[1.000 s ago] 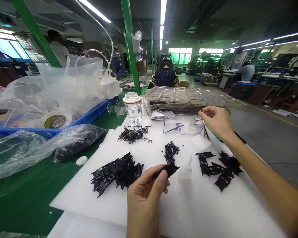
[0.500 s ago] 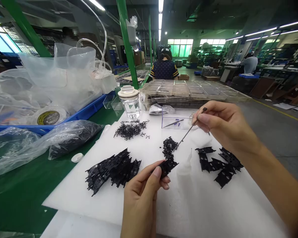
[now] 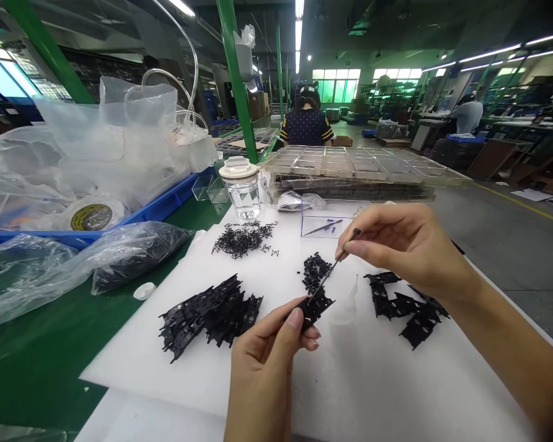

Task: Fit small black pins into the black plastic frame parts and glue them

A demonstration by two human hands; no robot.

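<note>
Between thumb and fingers, my left hand holds a flat black plastic part with holes in it. My right hand pinches a thin dark rod-shaped tool, its tip down at the part's upper surface. Whether a small piece sits at that tip is too fine to make out. Just behind the part lies a heap of tiny black pieces. Similar black plastic parts are piled at left, and several more lie at right, beneath my right forearm.
A white foam sheet covers the green table. Toward the back are a pile of thin black clips, a lidded jar, a clear box and stacked clear trays. A translucent dropper bottle is beside the held part.
My right hand has come down and left, bringing the tool's tip from the heap of tiny pieces onto the black part. My left hand stays nearly in place.
</note>
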